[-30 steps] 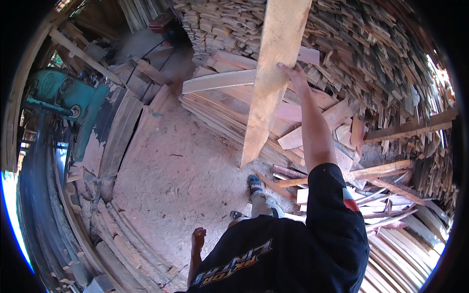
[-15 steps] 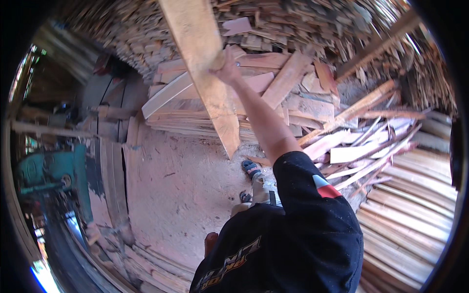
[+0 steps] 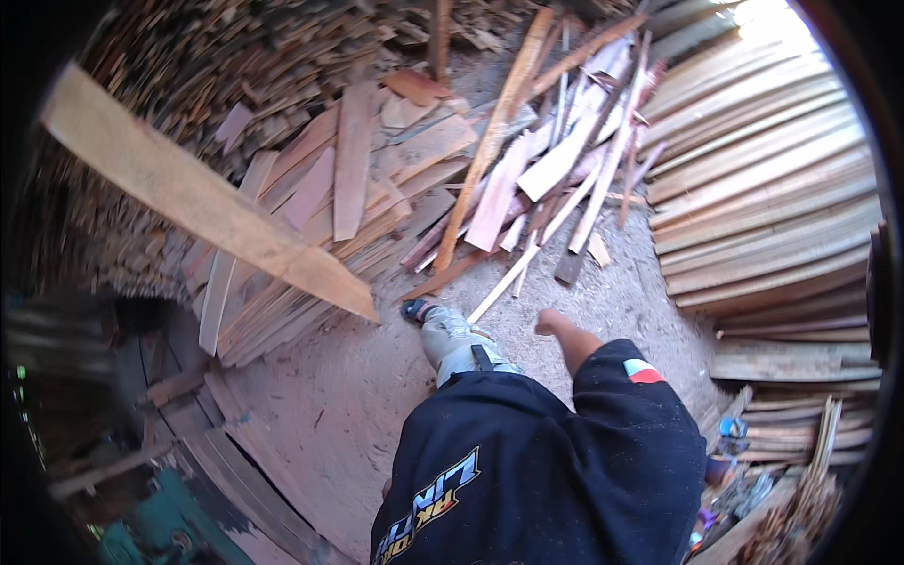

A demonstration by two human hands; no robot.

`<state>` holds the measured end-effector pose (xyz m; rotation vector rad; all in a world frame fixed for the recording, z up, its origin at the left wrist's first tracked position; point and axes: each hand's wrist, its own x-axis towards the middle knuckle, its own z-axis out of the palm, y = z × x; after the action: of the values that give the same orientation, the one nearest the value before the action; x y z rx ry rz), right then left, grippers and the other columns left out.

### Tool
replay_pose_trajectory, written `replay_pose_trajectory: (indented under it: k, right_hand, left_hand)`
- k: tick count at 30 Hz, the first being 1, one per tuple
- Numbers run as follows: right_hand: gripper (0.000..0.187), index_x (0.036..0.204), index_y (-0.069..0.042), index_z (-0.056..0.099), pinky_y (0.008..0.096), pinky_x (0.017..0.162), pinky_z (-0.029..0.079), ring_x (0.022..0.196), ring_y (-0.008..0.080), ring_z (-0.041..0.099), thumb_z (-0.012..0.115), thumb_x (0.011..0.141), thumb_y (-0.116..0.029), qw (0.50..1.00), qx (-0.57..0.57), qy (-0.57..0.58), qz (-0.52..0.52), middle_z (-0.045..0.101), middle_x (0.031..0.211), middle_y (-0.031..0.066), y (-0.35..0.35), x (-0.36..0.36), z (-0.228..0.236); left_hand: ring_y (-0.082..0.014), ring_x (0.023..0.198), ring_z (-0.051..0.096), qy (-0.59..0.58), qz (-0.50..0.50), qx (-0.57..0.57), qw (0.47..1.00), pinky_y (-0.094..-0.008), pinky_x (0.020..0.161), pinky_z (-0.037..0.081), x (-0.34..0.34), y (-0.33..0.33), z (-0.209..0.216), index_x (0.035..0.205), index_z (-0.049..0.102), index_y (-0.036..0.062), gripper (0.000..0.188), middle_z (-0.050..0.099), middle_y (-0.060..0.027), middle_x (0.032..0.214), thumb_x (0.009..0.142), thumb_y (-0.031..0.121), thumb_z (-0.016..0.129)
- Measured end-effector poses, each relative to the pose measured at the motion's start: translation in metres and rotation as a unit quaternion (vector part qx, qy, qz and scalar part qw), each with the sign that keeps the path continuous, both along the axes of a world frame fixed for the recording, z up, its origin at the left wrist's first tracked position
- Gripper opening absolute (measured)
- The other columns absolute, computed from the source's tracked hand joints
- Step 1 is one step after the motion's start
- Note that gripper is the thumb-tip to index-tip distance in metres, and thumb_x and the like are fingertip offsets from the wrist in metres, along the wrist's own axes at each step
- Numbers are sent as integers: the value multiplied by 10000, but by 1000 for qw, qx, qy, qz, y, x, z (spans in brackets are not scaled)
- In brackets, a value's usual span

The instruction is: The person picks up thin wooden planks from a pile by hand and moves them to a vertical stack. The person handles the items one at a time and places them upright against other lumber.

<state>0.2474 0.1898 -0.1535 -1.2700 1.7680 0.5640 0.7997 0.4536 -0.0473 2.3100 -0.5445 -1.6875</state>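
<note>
A long, broad plank (image 3: 202,193) leans over the stack on the left, its near end reaching down close to my foot. My right hand (image 3: 548,321) hangs low in front of my body, above the dusty floor. It is apart from the plank, and nothing shows in it. The forearm is foreshortened and the fingers cannot be made out. Just a sliver of my left hand (image 3: 386,488) shows at the left edge of my dark shirt; its fingers are hidden.
Loose boards (image 3: 353,160) lie piled ahead, with thin offcut strips (image 3: 556,169) scattered beside them. Long stacked planks (image 3: 763,179) run along the right. A green machine (image 3: 169,523) stands at the lower left. Behind the pile rises a wall of stacked wood scraps (image 3: 207,66).
My right hand has come off the plank and dropped back near my body. The view has turned right, so the plank and stack appear further left.
</note>
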Motion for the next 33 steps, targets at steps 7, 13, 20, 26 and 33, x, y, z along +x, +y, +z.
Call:
replay_pose_trajectory:
  k: [7, 13, 20, 26, 33]
  right_hand:
    - [341, 857, -15, 698, 408, 814, 508, 916, 358, 631, 642, 694, -310, 972, -69, 96, -201, 654, 950, 223, 171, -95, 24]
    - [375, 938, -44, 692, 405, 835, 491, 947, 339, 622, 672, 730, -355, 983, -46, -60, -170, 661, 975, 190, 223, -11, 16]
    - [297, 897, -32, 690, 412, 760, 499, 846, 347, 637, 601, 738, -266, 958, -140, -137, -207, 664, 886, 197, 218, 0, 16]
    - [322, 791, -23, 692, 420, 720, 507, 793, 349, 638, 630, 742, -335, 953, -142, -81, -255, 656, 823, 212, 205, -72, 41]
    - [319, 805, -42, 698, 411, 711, 501, 798, 331, 647, 669, 729, -351, 950, -149, -62, -267, 662, 820, 196, 196, -141, 58]
  left_hand:
    - [-152, 851, 549, -34, -46, -40, 998, -286, 728, 480, 76, -103, -10, 1084, 556, 25, 252, 578, -67, 980, 870, 150, 599]
    - [-185, 965, 568, -66, -199, -208, 955, -307, 838, 463, 30, -259, 15, 1151, 555, 11, 314, 603, -110, 1072, 875, 155, 597]
    - [-212, 983, 578, -9, -321, -233, 918, -334, 869, 450, -62, -273, 2, 1147, 571, -12, 366, 623, -132, 1055, 868, 222, 607]
    - [-194, 959, 587, -26, -393, -31, 918, -306, 831, 467, -67, -158, -66, 1145, 573, -9, 359, 623, -118, 1028, 867, 214, 614]
    - [-189, 941, 597, 0, -310, 30, 950, -305, 793, 479, -119, -107, -41, 1174, 546, -6, 378, 620, -113, 1042, 878, 220, 606]
